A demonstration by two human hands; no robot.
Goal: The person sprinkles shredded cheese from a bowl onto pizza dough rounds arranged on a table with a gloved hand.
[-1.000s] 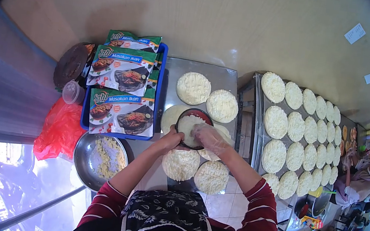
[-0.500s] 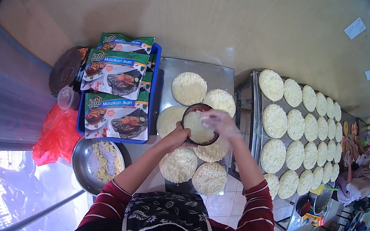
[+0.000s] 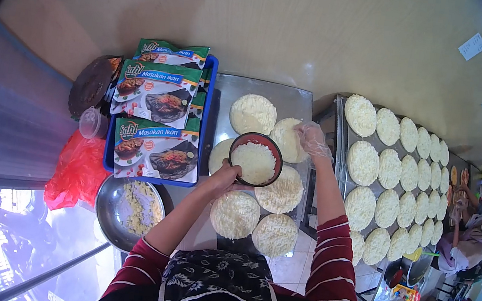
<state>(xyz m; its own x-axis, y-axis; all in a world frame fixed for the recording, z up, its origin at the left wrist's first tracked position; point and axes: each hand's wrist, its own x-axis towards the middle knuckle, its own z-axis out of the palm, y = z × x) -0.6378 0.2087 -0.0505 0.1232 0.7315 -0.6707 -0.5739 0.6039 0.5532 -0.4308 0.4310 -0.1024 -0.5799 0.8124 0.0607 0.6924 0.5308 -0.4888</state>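
My left hand (image 3: 226,177) grips the rim of a dark bowl (image 3: 276,170) with a reddish inside. White shreds, perhaps grated cheese, partly fill this bowl (image 3: 253,162). My right hand (image 3: 314,142), in a clear plastic glove, is over the right edge of a round flat base (image 3: 286,141). Its fingers are bunched, and what they hold, if anything, is too small to make out. Other pale rounds lie around the bowl, such as a far round (image 3: 253,114) and a near round (image 3: 235,215). The bowl partly covers the left round (image 3: 220,157).
Under the rounds is a metal tray (image 3: 225,84). To its left, a blue crate (image 3: 207,115) holds printed food packs (image 3: 156,148). A steel bowl (image 3: 104,208) with crumbs stands nearer me. At right is a rack (image 3: 342,145) of many rounds; beyond it, a person (image 3: 467,232).
My right hand has left the bowl and moved right and slightly away, over a round. The bowl has come slightly nearer me, showing its contents.
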